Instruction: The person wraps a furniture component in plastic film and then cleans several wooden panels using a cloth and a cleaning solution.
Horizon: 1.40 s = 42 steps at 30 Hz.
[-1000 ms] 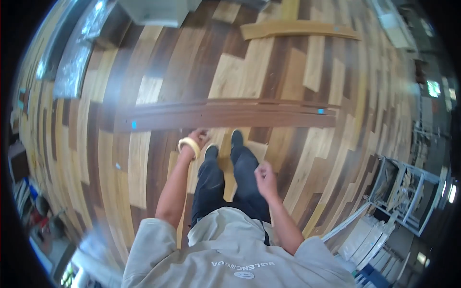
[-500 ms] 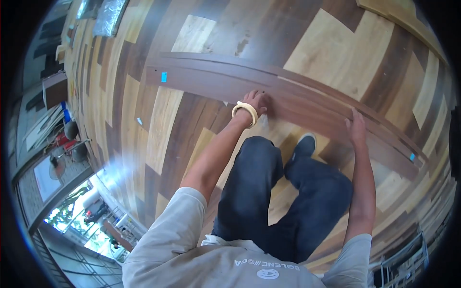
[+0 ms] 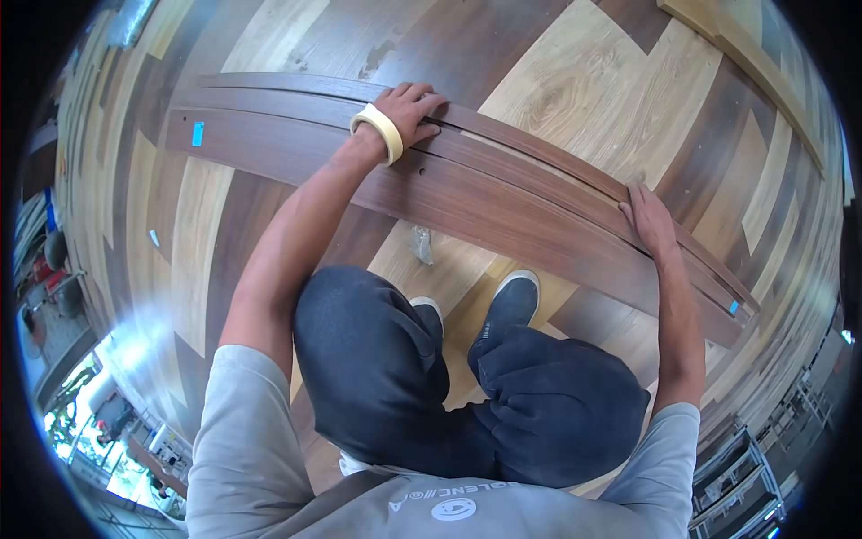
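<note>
Long brown wooden boards lie across the floor in front of me: a wide board [image 3: 503, 211] on the near side and narrow strips along its far side. My left hand [image 3: 411, 110] is closed over the far narrow strip [image 3: 296, 85], its fingers over the far edge and its thumb on the near side. Further right along that strip, my right hand [image 3: 650, 218] curls its fingertips over the edge. A cream roll of tape [image 3: 381, 133] rings my left wrist. Small blue stickers mark the wide board's left end and the right end of a strip.
A crumpled clear plastic piece [image 3: 420, 244] lies by my shoes [image 3: 514, 298]. Light wooden boards [image 3: 745, 67] lie at the far right. A metal rack [image 3: 741, 481] stands at the lower right. A small white scrap [image 3: 153, 238] is on the patterned plank floor at left.
My left hand has moved from the wide board's near edge up to the far strip and closed over it. My right hand now curls over that strip. My body has lowered into a squat.
</note>
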Each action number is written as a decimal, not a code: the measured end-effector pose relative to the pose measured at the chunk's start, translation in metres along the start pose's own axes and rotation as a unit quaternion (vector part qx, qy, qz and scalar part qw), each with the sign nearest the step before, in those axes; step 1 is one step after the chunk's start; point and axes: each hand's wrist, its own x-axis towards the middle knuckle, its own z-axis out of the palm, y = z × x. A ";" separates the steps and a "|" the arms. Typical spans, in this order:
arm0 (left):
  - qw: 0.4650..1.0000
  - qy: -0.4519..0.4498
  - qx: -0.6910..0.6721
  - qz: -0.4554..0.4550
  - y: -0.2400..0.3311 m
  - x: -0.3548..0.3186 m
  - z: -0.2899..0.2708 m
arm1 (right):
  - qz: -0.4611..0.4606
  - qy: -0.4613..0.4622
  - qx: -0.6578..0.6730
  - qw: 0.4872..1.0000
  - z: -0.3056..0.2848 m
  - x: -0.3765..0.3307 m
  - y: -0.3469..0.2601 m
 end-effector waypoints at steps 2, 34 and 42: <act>1.000 -0.003 0.025 0.015 -0.005 -0.005 0.002 | -0.014 -0.010 -0.040 0.999 0.000 -0.001 -0.002; 0.987 -0.098 0.062 0.113 -0.051 -0.021 -0.011 | -0.050 -0.073 0.057 0.994 -0.007 -0.017 -0.008; 0.973 -0.202 0.080 0.083 -0.068 -0.005 -0.017 | 0.002 -0.032 0.068 0.997 -0.003 -0.053 0.032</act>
